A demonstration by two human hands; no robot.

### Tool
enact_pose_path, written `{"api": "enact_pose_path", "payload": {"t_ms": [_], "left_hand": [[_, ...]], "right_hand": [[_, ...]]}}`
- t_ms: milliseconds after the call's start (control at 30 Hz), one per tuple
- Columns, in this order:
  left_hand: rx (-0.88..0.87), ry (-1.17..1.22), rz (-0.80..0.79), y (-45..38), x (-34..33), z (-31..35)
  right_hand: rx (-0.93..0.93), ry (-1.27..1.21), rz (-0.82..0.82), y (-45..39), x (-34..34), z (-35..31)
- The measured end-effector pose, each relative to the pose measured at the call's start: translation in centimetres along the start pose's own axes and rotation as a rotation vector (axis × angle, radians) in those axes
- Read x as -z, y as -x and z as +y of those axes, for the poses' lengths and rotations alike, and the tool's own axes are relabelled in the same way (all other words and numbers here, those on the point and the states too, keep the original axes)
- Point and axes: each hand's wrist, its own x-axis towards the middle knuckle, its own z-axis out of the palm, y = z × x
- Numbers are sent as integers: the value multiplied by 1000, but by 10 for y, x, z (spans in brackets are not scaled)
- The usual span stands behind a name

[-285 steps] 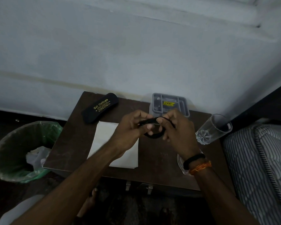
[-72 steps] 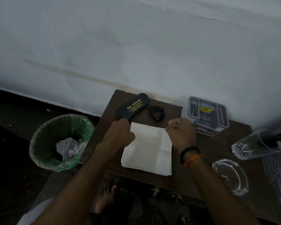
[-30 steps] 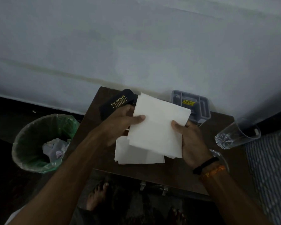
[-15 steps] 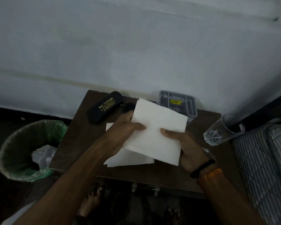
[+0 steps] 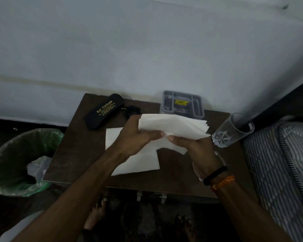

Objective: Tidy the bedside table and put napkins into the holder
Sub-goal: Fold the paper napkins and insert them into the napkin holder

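Both hands hold a stack of white napkins (image 5: 175, 126) above the dark wooden bedside table (image 5: 77, 154). My left hand (image 5: 136, 137) pinches the stack's near edge from the left, and my right hand (image 5: 198, 149) grips it from below on the right. The stack is bent into a fold, its loose edges fanned toward the right. More white napkins (image 5: 138, 163) lie flat on the table under my hands. A grey plastic holder (image 5: 182, 105) with a yellow sticker stands at the table's back edge, just beyond the held stack.
A black spectacle case (image 5: 103, 110) and a small black band (image 5: 132, 110) lie at the back left. A clear glass (image 5: 233, 133) and a glass ashtray (image 5: 219, 158) sit at the right. A green-lined bin (image 5: 19, 161) stands left of the table, a striped mattress (image 5: 287, 172) to the right.
The held napkin stack has gone from flat and facing me to bent into a fold, and my two hands have come together at its near edge.
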Motion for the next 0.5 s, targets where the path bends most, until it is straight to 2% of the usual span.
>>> {"api": "enact_pose_path", "payload": {"t_ms": [167,367,500], "left_hand": [[-166,-139,-20,-1,-8,6],[-19,-278,-55,-5,-13,-14],[-22,-262,-38,-6,-15,-13]], "right_hand": [[78,-34,62,1,8,-2],[-82,1,60,-1,16,28],[-33,24,55,0,15,23]]}}
